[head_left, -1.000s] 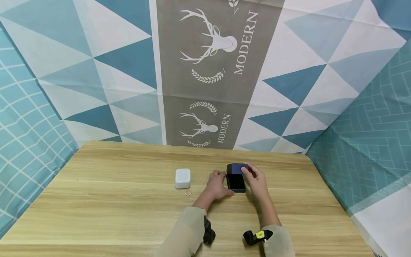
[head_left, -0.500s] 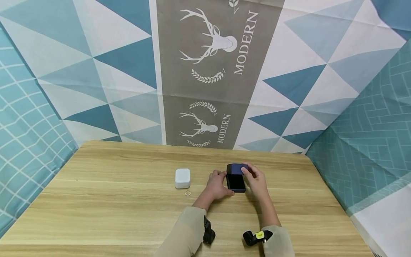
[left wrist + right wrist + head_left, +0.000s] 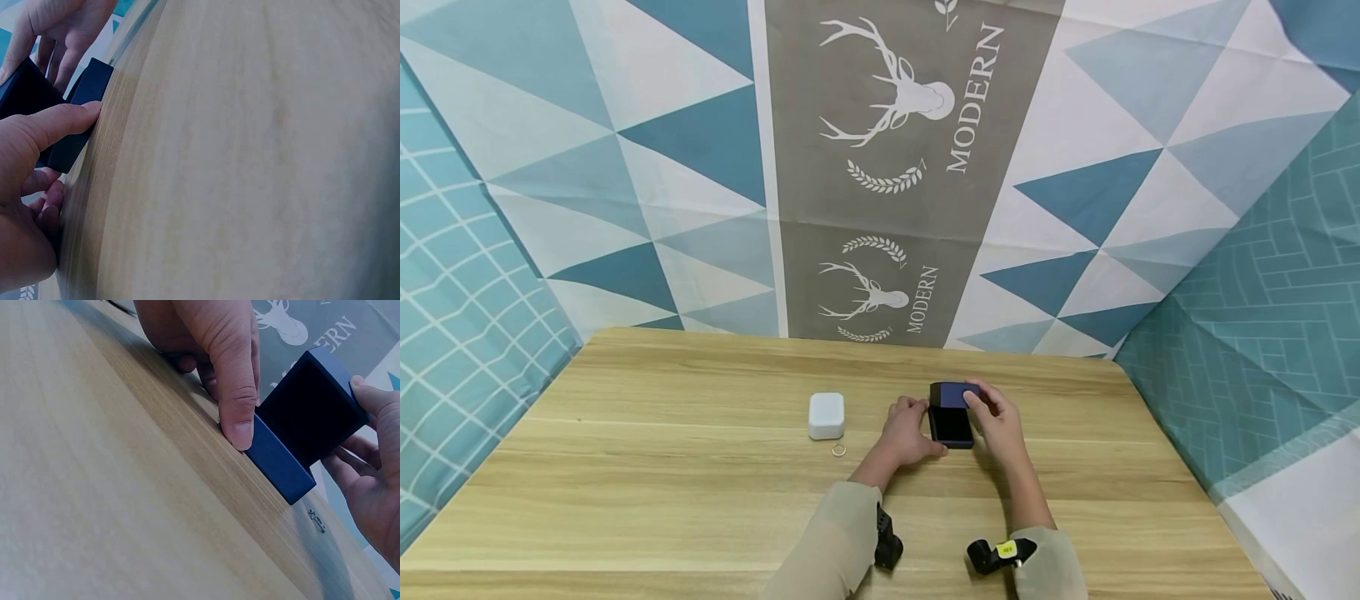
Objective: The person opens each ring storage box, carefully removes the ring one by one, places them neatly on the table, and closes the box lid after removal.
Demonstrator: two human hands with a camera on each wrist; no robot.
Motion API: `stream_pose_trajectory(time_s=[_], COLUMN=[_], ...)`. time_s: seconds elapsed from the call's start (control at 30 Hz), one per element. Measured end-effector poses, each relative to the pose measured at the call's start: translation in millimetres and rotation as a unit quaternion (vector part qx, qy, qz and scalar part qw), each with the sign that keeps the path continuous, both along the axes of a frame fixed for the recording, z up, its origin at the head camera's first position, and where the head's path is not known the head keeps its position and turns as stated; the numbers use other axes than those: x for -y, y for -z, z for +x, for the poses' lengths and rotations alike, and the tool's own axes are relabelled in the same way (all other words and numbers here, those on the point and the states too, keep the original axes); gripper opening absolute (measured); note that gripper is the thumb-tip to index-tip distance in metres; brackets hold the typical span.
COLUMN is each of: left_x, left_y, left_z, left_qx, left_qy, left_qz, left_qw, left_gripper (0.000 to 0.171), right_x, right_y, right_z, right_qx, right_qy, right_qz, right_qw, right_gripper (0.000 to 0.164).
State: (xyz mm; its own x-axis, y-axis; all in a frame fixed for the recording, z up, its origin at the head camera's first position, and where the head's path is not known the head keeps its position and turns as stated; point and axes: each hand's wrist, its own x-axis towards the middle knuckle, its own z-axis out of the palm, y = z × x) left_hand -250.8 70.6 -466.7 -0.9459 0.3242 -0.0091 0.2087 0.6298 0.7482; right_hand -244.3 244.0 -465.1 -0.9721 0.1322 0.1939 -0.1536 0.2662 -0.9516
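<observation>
A dark blue jewelry box (image 3: 951,427) stands on the wooden table with its lid (image 3: 953,395) raised. Its black interior faces up toward the head view. My left hand (image 3: 904,437) holds the base from the left, the thumb (image 3: 240,428) on the front face and the fingers toward the back. At the lid's right edge, my right hand (image 3: 1000,423) pinches it, with the thumb (image 3: 369,394) on the near side and the fingers behind. To the left of my left hand lie a white rounded box (image 3: 827,417) and a thin ring (image 3: 838,450).
In the right wrist view a small silvery item (image 3: 317,520) lies on the table (image 3: 662,483) just past the jewelry box. Patterned cloth (image 3: 880,208) rises behind the table's far edge. Each wrist carries a black camera (image 3: 889,546).
</observation>
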Motion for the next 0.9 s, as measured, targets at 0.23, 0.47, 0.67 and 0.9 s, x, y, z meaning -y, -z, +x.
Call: stream_pose_trajectory(time_s=[0.23, 0.47, 0.67, 0.9], left_x=[-0.2, 0.6, 0.3, -0.3], left_y=[0.8, 0.6, 0.6, -0.2], left_z=[-0.1, -0.9, -1.1, -0.6], left_qx=[0.001, 0.005, 0.006, 0.005], left_qy=[-0.001, 0.000, 0.002, 0.004], left_qz=[-0.004, 0.001, 0.000, -0.007], left_qw=[1.0000, 1.0000, 1.0000, 1.0000], left_gripper=[0.083, 0.083, 0.083, 0.083], right_x=[0.3, 0.5, 0.4, 0.7], right_y=[0.8, 1.9, 4.0, 3.6], right_z=[0.1, 0.5, 0.3, 2.5], right_qx=[0.000, -0.012, -0.012, -0.010], right_qy=[0.000, 0.001, 0.006, 0.009], right_qz=[-0.006, -0.010, -0.022, -0.028], right_qw=[1.000, 1.000, 1.000, 1.000], right_gripper=[0.037, 0.036, 0.035, 0.036])
